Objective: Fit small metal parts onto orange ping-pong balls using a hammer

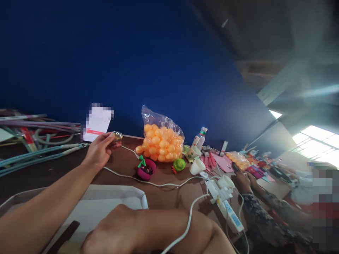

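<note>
My left hand (99,150) is raised over the far side of the table, its fingers closed on a small shiny gold-and-silver piece (118,136) whose kind I cannot make out. My right hand (113,229) is low in front, over a white tray (119,190), back of the hand up. Its fingers are hidden, so any hold is not visible. Beside it in the tray lies a dark flat strip (65,234). Right of my left hand sits a magenta round pouch (143,173) with a green bow and dark shiny contents. A green round ornament (179,164) lies beyond it.
A clear bag of orange balls (161,143) stands by the blue wall. Blue cords (53,155) lie left, near a white card (99,121). A white cable crosses to a power strip (230,215). Cups and a bottle (200,138) stand right, near another person's hands (243,181).
</note>
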{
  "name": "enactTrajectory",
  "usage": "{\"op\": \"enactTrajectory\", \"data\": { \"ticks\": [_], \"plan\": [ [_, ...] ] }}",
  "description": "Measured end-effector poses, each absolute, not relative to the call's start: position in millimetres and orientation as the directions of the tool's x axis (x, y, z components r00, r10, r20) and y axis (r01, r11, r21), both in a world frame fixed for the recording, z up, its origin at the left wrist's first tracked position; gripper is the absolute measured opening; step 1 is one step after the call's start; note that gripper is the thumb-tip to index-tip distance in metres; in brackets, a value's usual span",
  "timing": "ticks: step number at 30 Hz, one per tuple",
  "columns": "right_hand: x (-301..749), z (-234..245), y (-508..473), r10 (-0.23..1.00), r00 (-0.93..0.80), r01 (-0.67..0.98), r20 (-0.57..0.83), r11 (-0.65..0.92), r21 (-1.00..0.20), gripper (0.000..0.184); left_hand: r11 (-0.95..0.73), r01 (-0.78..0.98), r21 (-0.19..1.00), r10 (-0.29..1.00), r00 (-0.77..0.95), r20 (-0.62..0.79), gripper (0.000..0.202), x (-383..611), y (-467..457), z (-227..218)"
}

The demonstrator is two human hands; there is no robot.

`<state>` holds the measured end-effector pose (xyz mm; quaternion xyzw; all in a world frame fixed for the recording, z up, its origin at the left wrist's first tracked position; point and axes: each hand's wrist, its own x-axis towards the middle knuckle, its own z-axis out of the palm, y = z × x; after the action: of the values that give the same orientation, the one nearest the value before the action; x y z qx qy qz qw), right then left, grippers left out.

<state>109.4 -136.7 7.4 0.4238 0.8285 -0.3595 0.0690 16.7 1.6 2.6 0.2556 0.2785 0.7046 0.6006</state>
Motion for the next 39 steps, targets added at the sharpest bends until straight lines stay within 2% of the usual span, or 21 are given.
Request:
{"op": "enactTrajectory", "data": {
  "ticks": [2, 3, 4, 5, 7, 9, 10, 13, 15, 22, 26, 32, 39],
  "plan": [
    [126.0, 21.7, -141.8, 0.466, -0.701, 0.711, -0.540, 0.518, -0.476, 0.041, -0.110, -0.724, 0.681, 0.989, -0.147, 0.003, 0.023, 16.1, 2.8, 1.8],
    [134.8, 31.7, -143.3, 0.456, -0.730, 0.679, -0.509, 0.570, -0.463, 0.039, -0.105, -0.733, 0.672, 0.989, -0.145, -0.004, 0.021, 15.9, 3.3, 1.4],
    [142.9, 41.8, -143.7, 0.535, -0.730, 0.683, -0.425, 0.572, -0.454, 0.038, -0.105, -0.741, 0.663, 0.989, -0.146, -0.006, 0.020, 15.6, 3.7, 1.1],
    [149.9, 50.7, -143.0, 0.597, -0.726, 0.679, -0.342, 0.543, -0.495, 0.036, -0.107, -0.746, 0.657, 0.990, -0.143, -0.002, 0.019, 15.4, 4.0, 1.0],
    [159.3, 60.5, -137.7, 0.711, -0.654, 0.652, -0.260, 0.355, -0.670, 0.033, -0.106, -0.738, 0.666, 0.990, -0.140, 0.003, 0.018, 15.2, 3.5, 1.3],
    [163.2, 57.9, -127.9, 0.830, -0.530, 0.476, -0.171, 0.125, -0.870, 0.035, -0.102, -0.716, 0.691, 0.992, -0.129, 0.013, 0.018, 15.6, 2.0, 2.3],
    [163.7, 53.2, -121.8, 0.885, -0.452, 0.376, -0.113, 0.074, -0.924, 0.036, -0.099, -0.707, 0.700, 0.992, -0.122, 0.017, 0.018, 16.0, 1.0, 2.9],
    [164.3, 35.8, -103.7, 0.968, -0.250, 0.161, 0.003, 0.045, -0.986, 0.037, -0.073, -0.694, 0.717, 0.997, -0.069, 0.036, 0.023, 17.7, -2.0, 4.1],
    [165.4, 28.4, -96.2, 0.984, -0.174, 0.104, 0.030, 0.049, -0.993, 0.037, -0.049, -0.682, 0.730, 0.999, -0.033, 0.036, 0.026, 18.7, -3.0, 3.8],
    [166.1, 26.5, -96.2, 0.975, -0.157, 0.194, 0.155, 0.184, -0.964, 0.038, -0.046, -0.665, 0.745, 0.998, -0.002, 0.060, 0.028, 19.3, -1.9, -0.5],
    [165.6, 23.7, -94.1, 0.978, -0.164, 0.283, 0.128, 0.170, -0.944, 0.039, -0.035, -0.659, 0.751, 0.998, 0.012, 0.058, 0.031, 19.6, -1.9, -1.2],
    [167.0, 24.6, -94.3, 0.976, -0.151, 0.270, 0.159, 0.196, -0.943, 0.040, -0.039, -0.652, 0.757, 0.999, 0.004, 0.054, 0.032, 19.8, -2.7, -1.5],
    [167.0, 22.5, -93.6, 0.976, -0.148, 0.336, 0.159, 0.201, -0.920, 0.037, -0.042, -0.640, 0.767, 0.999, -0.001, 0.054, 0.032, 20.6, -3.3, -0.3]
  ]
}}
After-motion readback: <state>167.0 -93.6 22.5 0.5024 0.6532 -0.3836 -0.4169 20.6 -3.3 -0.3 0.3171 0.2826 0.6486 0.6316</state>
